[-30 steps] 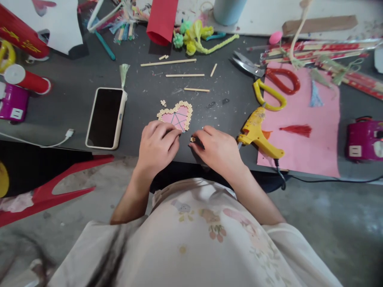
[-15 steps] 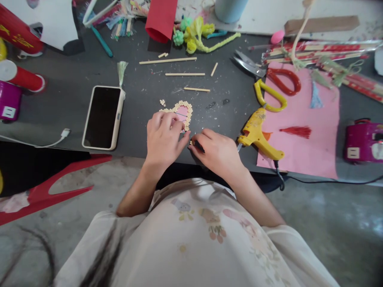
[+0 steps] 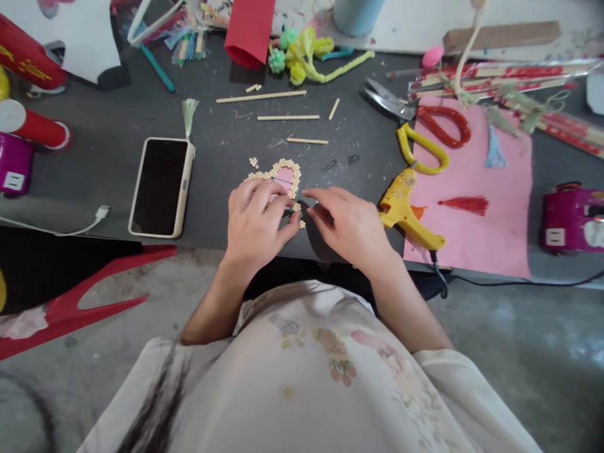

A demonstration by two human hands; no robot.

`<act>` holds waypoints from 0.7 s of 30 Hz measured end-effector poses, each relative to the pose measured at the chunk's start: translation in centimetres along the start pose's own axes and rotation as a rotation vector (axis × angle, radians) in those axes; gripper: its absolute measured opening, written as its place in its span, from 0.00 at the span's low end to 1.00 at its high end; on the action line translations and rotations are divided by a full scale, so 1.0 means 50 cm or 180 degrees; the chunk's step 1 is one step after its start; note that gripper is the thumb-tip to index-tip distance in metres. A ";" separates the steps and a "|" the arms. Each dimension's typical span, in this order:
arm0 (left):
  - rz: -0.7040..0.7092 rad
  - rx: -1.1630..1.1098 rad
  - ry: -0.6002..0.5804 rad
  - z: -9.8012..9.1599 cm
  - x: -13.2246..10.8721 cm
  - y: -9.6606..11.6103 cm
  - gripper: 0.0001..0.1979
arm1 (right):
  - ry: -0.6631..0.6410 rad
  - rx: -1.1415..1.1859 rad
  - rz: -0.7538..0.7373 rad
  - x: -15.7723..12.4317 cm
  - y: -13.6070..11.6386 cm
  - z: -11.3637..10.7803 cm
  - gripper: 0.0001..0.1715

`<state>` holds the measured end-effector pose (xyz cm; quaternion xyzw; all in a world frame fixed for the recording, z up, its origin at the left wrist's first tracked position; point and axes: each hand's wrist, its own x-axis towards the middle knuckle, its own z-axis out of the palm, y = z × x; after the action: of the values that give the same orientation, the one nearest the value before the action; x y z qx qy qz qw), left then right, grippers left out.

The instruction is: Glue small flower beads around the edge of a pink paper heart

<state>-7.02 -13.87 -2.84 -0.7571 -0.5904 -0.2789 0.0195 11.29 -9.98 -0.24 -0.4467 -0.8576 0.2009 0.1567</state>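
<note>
A pink paper heart (image 3: 284,175) edged with small cream beads lies on the dark table (image 3: 113,145). My left hand (image 3: 257,221) rests over its lower part, fingers curled and pressing on it. My right hand (image 3: 352,226) is just right of the heart's tip, fingers stretched toward it with thumb and forefinger close together near some loose cream beads (image 3: 299,217). Whether the right hand pinches a bead is hidden.
A yellow glue gun (image 3: 408,207) lies right of my right hand on a pink sheet (image 3: 491,214), with scissors (image 3: 425,135) behind it. A phone (image 3: 160,187) lies to the left. Wooden sticks (image 3: 287,117), yarn, red paper rolls and purple boxes lie around the table.
My right hand has moved up and left toward the heart's tip and its fingers have stretched out. My left hand stays on the heart, shifted slightly.
</note>
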 end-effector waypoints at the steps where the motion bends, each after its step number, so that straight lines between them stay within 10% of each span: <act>1: 0.0013 -0.0020 -0.0003 -0.002 0.000 0.001 0.04 | -0.0081 -0.0033 -0.0009 0.004 -0.002 -0.001 0.17; 21: -0.0343 0.0092 0.0222 -0.039 -0.009 -0.040 0.04 | 0.0856 -0.1026 0.0977 -0.003 0.111 -0.102 0.15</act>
<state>-9.66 -14.36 -2.00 -0.7137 -0.6332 -0.2972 0.0359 17.55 -6.18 1.51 -0.6136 -0.7722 0.0218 0.1637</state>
